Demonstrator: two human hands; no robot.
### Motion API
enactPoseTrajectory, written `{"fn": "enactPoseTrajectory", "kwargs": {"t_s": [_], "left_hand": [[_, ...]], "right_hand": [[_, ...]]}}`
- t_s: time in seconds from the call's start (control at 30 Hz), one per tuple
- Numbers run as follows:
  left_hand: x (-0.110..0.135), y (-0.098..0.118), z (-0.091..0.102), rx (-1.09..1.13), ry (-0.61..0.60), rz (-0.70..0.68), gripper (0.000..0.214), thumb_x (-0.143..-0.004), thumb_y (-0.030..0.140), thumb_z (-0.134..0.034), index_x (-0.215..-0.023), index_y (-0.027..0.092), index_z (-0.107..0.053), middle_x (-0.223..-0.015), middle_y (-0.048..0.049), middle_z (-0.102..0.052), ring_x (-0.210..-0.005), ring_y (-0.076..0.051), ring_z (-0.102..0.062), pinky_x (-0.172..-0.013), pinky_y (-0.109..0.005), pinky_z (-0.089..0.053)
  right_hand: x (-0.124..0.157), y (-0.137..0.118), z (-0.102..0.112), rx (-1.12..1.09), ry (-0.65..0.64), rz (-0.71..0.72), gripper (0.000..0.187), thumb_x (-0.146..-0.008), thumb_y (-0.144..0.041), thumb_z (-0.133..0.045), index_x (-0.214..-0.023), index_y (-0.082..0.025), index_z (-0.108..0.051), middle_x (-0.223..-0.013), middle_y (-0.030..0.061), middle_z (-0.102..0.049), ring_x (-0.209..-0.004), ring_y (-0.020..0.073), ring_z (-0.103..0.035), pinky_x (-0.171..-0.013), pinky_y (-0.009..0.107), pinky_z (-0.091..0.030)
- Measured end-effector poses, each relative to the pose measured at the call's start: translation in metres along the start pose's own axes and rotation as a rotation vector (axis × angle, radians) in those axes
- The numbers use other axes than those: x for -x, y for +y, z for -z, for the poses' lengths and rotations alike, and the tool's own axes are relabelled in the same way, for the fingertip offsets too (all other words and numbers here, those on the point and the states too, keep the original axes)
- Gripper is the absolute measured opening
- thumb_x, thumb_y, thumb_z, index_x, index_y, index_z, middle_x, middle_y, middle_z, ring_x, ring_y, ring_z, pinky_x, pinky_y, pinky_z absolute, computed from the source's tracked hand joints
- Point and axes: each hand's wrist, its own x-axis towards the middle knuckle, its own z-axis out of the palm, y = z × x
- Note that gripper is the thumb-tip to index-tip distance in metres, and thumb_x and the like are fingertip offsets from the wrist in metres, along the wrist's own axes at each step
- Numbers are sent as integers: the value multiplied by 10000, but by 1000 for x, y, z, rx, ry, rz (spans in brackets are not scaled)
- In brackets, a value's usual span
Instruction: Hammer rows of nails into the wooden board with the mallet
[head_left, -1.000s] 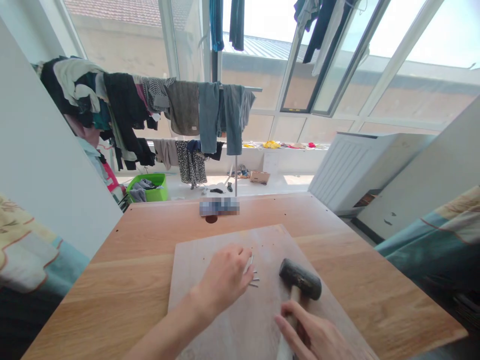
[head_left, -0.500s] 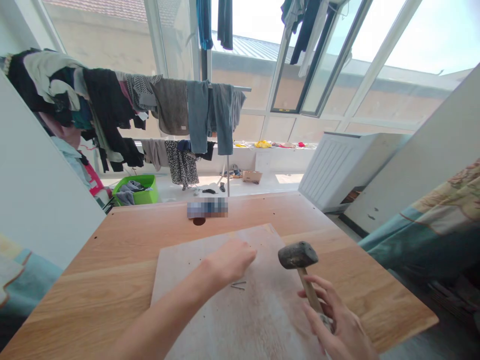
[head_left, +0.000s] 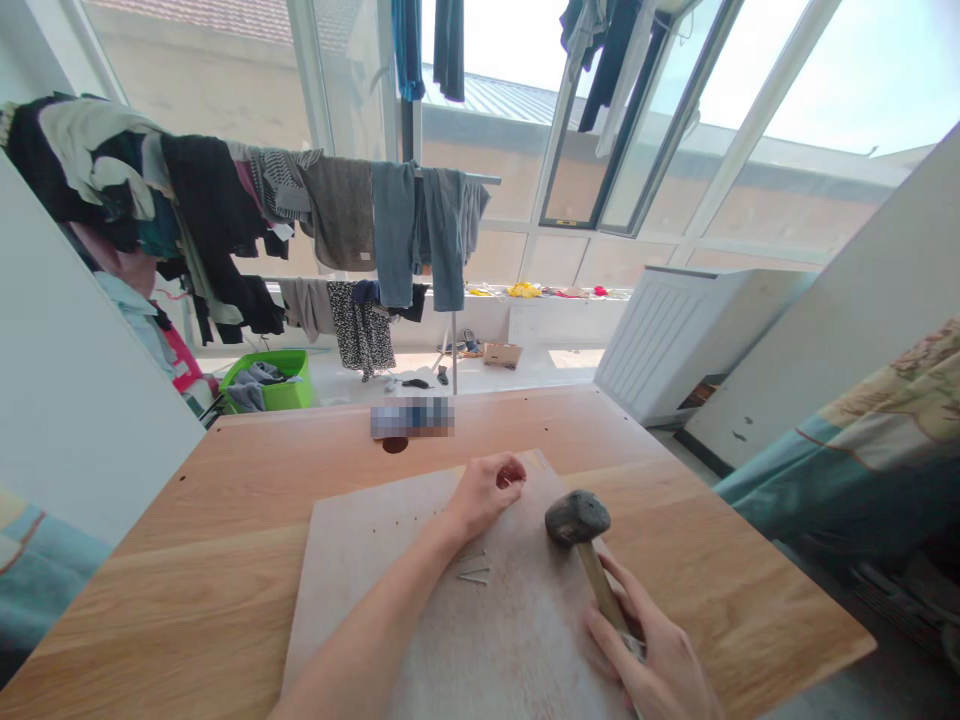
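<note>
Left hand (head_left: 486, 492): over the far right part of the board (head_left: 517, 640), its grip curled in, thumb and fingers close together; whether anything is pinched there is too small to tell.
Right hand (head_left: 656, 645): near right, grip closed around the handle of the mallet (head_left: 579, 519).
Mallet: dark head at the far end of its handle, by the board's right edge; I cannot tell whether the head touches the surface.
Nails (head_left: 474, 577): a few, lying loose on the board, nearer than the left hand and left of the mallet.
Board: pale and flat on the wooden bench (head_left: 750, 590), small dark dots on its far left part.
Far edge of bench: a blurred-out item (head_left: 412, 417).
Far left: a green basket (head_left: 298, 390) holding clothes.
</note>
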Motion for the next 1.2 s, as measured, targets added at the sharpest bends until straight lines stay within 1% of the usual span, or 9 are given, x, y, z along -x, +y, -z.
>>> {"fn": "enactPoseTrajectory", "kwargs": {"t_s": [0.13, 0.23, 0.37, 0.43, 0.6, 0.67, 0.87, 1.07, 1.2], "left_hand": [[3, -3, -2, -5, -9, -34, 134, -756, 102, -607, -828, 160, -704, -762, -11, -705, -709, -139, -618, -712, -250, -509], [3, -5, -4, -12, -4, -41, 127, -758, 103, -611, -828, 160, -700, -754, -6, -696, -700, -137, -612, -706, -251, -502], [4, -5, -4, -18, -9, -48, 64, -788, 144, -639, -826, 157, -689, -717, 2, -673, -672, -131, -597, -684, -246, -489], [5, -4, -4, -26, -11, -52, 50, -797, 153, -644, -825, 159, -684, -724, 1, -675, -672, -130, -592, -684, -246, -489], [6, -3, -2, -49, 4, -48, 71, -801, 142, -633, -837, 163, -690, -754, -11, -703, -679, -133, -600, -692, -247, -499], [5, -3, -2, -55, 11, -40, 72, -805, 146, -635, -841, 167, -694, -762, -14, -714, -675, -131, -607, -695, -246, -505], [4, -5, -3, -66, 18, -17, 82, -813, 143, -628, -840, 177, -698, -750, -8, -722, -685, -136, -629, -709, -251, -515], [4, -6, -3, -58, 13, -36, 86, -824, 156, -621, -859, 172, -697, -771, -23, -733, -704, -144, -657, -701, -245, -512], [4, -8, -3, -76, 10, -48, 93, -812, 154, -619, -859, 175, -698, -753, -15, -727, -701, -147, -661, -693, -245, -509]], "right_hand": [[0, -1, 1, 4, -11, -5, 595, -854, -505, -605, -1385, -239, -628, -963, 64, -821, -720, 260, -768, -449, 266, -546], [-3, 1, 3, -30, -37, -52, 580, -840, -508, -614, -1352, -238, -652, -751, 30, -793, -561, 251, -719, -385, 275, -495], [-8, -2, 7, -105, -218, -127, 554, -851, -509, -608, -1302, -190, -656, -471, -45, -617, -405, 219, -614, -392, 284, -466], [-11, -6, 9, -145, -284, -131, 532, -867, -519, -591, -1265, -171, -654, -477, -61, -573, -377, 182, -564, -409, 275, -443], [-21, -27, 6, -275, -238, -172, 607, -836, -533, -608, -1310, -155, -600, -487, -99, -467, -355, 127, -442, -397, 259, -359], [-30, -37, 4, -312, -220, -194, 625, -792, -541, -641, -1288, -162, -600, -496, -101, -468, -361, 128, -441, -390, 259, -354], [-55, -62, -7, -449, -193, -208, 463, -740, -549, -672, -1039, -199, -621, -503, -79, -535, -401, 129, -490, -385, 228, -398], [-54, -54, -21, -479, -206, -253, 485, -763, -564, -679, -1073, -200, -597, -433, -102, -481, -355, 110, -401, -356, 210, -363], [-50, -44, -20, -500, -206, -203, 548, -808, -525, -679, -1237, -198, -587, -476, -99, -484, -385, 117, -413, -361, 208, -349]]}}
